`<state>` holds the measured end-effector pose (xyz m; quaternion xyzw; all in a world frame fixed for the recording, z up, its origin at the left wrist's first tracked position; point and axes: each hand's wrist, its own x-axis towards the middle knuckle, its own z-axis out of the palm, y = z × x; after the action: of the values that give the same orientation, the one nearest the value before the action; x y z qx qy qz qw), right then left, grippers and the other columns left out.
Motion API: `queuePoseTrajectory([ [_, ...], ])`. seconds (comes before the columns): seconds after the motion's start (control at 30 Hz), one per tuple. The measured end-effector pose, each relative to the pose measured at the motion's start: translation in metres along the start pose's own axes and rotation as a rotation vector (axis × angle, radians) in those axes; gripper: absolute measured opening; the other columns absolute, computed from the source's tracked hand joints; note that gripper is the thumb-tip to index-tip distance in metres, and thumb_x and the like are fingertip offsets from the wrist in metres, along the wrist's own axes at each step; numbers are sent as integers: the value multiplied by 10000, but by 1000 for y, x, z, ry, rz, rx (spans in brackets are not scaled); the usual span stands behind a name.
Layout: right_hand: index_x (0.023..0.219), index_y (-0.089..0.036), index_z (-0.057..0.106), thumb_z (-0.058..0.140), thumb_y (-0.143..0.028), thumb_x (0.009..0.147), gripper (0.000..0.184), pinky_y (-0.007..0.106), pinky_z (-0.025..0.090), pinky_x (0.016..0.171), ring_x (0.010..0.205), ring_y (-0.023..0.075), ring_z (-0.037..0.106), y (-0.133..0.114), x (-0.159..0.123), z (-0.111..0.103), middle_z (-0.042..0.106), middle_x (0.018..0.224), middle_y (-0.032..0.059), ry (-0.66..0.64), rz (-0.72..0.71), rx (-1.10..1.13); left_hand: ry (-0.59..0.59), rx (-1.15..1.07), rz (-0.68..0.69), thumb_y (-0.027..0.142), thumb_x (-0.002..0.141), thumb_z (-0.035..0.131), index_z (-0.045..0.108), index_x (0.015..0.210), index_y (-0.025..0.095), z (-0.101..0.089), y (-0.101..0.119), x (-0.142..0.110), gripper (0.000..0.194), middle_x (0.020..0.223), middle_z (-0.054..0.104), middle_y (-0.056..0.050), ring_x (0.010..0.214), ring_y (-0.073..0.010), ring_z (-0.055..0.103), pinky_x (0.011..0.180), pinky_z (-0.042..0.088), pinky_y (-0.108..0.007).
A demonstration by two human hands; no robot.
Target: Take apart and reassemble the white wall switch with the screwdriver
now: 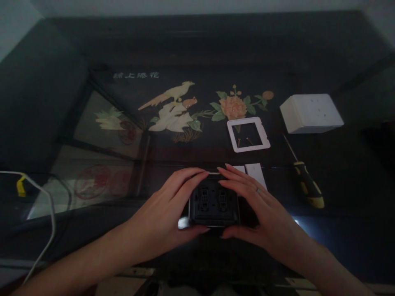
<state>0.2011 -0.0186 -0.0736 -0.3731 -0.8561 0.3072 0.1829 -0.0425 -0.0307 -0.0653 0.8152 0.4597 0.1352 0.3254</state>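
Between my two hands is a wall switch module (213,205), a square black-faced piece with two slotted shapes on it and a thin pale rim. My left hand (177,201) grips its left side, fingers along the far edge and thumb at the near edge. On the right side my right hand (257,201), with a ring on one finger, grips it the same way. Just beyond the right fingers lie two white rocker plates (255,174), partly hidden by that hand. Farther off is a square white frame (232,135), with two small screws (249,141) lying inside its opening.
A screwdriver (308,185) with a black and yellow handle lies to the right. Behind it stands a white box (317,111). A white cable (52,213) with a yellow tag runs along the left. The dark glossy tabletop (191,49) carries a bird-and-flower picture.
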Motion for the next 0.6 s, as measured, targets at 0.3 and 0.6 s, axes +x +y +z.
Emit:
queuePoseTrajectory([
  [0.3,1400,-290,367,727,-278,816,686,503,422,1118,1419,252,410,0,-5,-9,448,1527,95,-26,117,87,7,-6,18,267,802,705,272,1424,256,-1,2,1,759,1412,407,-147,1305,-324,466,1083,461,-522],
  [0.6,1421,-316,340,732,-275,814,724,492,406,1126,1414,233,418,2,-7,-13,398,1559,74,-47,136,67,81,-13,58,318,826,694,242,1463,251,12,-1,0,785,1426,389,-151,1314,-332,441,1104,434,-523],
])
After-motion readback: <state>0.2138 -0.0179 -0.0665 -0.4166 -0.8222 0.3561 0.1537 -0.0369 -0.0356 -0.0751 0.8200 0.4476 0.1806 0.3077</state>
